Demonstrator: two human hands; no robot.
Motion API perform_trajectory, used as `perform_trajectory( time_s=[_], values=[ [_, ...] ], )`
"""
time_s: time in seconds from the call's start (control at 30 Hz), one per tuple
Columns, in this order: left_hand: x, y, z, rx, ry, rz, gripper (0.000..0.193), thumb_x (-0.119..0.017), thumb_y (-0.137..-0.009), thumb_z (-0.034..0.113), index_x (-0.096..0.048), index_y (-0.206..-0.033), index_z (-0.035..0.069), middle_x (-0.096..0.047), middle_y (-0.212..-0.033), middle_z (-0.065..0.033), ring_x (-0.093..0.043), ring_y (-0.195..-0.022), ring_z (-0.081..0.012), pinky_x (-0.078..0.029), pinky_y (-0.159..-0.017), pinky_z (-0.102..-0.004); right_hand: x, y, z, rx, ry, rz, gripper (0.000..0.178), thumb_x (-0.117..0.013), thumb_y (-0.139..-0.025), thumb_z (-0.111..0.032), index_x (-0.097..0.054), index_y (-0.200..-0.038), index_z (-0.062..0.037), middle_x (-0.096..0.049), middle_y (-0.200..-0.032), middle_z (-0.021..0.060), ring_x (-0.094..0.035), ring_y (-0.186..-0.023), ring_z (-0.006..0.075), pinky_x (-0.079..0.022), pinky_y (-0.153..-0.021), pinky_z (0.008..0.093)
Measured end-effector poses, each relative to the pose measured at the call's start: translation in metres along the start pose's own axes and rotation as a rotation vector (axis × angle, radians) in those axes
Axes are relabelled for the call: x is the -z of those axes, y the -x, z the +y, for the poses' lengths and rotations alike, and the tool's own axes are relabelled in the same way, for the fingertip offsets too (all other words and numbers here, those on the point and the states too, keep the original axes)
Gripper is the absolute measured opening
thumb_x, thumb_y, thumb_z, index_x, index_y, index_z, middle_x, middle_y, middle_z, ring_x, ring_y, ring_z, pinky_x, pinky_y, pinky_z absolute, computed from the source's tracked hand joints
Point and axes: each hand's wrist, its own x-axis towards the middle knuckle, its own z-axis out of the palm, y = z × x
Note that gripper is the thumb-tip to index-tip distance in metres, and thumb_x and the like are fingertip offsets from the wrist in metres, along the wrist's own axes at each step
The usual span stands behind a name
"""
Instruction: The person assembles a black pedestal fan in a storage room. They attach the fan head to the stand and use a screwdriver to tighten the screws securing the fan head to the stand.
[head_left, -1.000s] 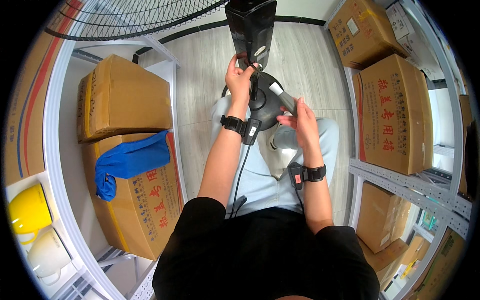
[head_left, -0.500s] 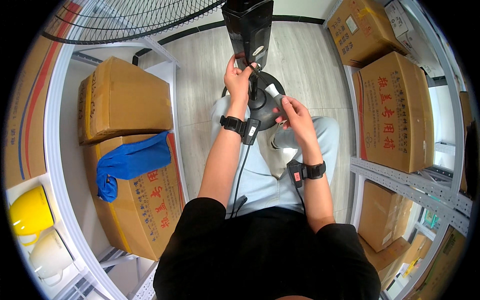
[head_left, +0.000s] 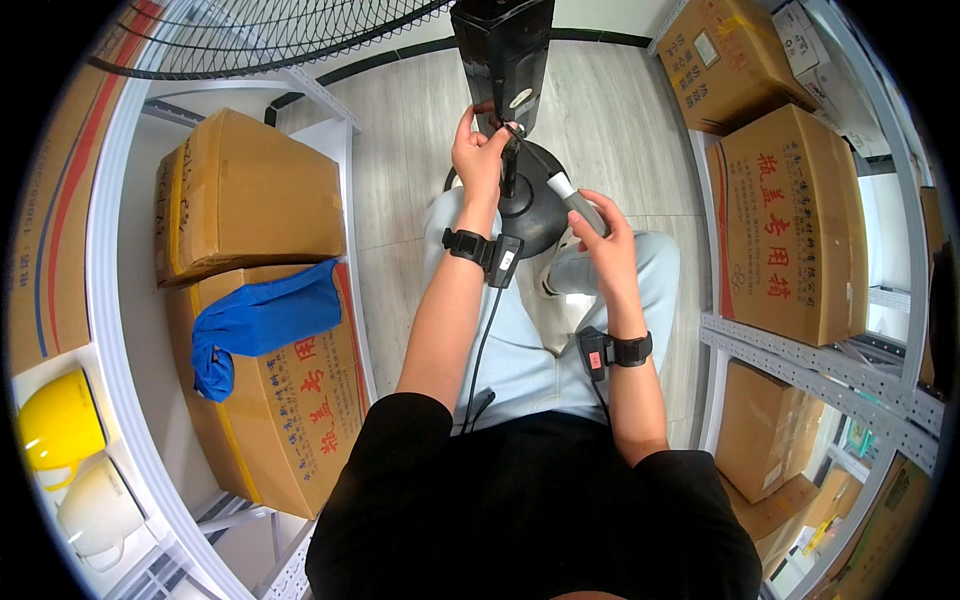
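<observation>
A black standing fan's column [head_left: 500,60] rises from a round black base [head_left: 535,220] on the floor between my legs. My left hand [head_left: 478,165] is closed on the lower end of the column housing, with thumb and fingers on either side. In my right hand [head_left: 605,245] is a screwdriver [head_left: 580,203] with a grey handle and white collar, held between thumb and fingers. Its dark shaft slants up and left to the column beside my left thumb. My left hand partly hides the spot where the tip meets the fan.
The wire fan guard [head_left: 270,40] hangs over the upper left. Cardboard boxes [head_left: 250,200] fill the left shelf, a blue cloth [head_left: 270,318] draped on one. Yellow and white mugs [head_left: 62,420] stand lower left. More boxes [head_left: 790,220] sit on a metal rack [head_left: 820,375] at right.
My right hand has shifted its grip on the screwdriver; the handle has moved slightly right and down and shows more. My left hand stays at the column.
</observation>
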Motion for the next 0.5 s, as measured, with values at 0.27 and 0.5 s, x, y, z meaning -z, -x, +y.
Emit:
perform_trajectory(
  time_s=[0.27, 0.5],
  values=[
    [-0.005, 0.006, -0.005, 0.003, 0.036, 0.066, 0.056, -0.075, -0.077, 0.007, -0.05, -0.126, 0.0, -0.037, -0.057, 0.0071, -0.036, -0.054, -0.0028, -0.031, -0.052, -0.0195, 0.004, 0.005, -0.006, 0.004, 0.007, 0.008, 0.034, -0.072, -0.084, -0.012, -0.063, -0.117, -0.0077, -0.06, -0.087, -0.0004, -0.053, -0.07, 0.0063, -0.043, -0.058, 0.0214],
    [0.006, 0.017, -0.009, 0.399, 0.343, -0.017, 0.031, -0.059, -0.092, 0.035, -0.052, -0.089, 0.005, -0.031, -0.058, 0.007, -0.029, -0.047, -0.0034, -0.024, -0.041, -0.0211, 0.014, 0.007, -0.006, -0.025, 0.015, -0.015, 0.034, -0.072, -0.084, -0.012, -0.064, -0.116, -0.0077, -0.059, -0.082, -0.0015, -0.052, -0.067, 0.0055, -0.042, -0.057, 0.0212]
  ],
)
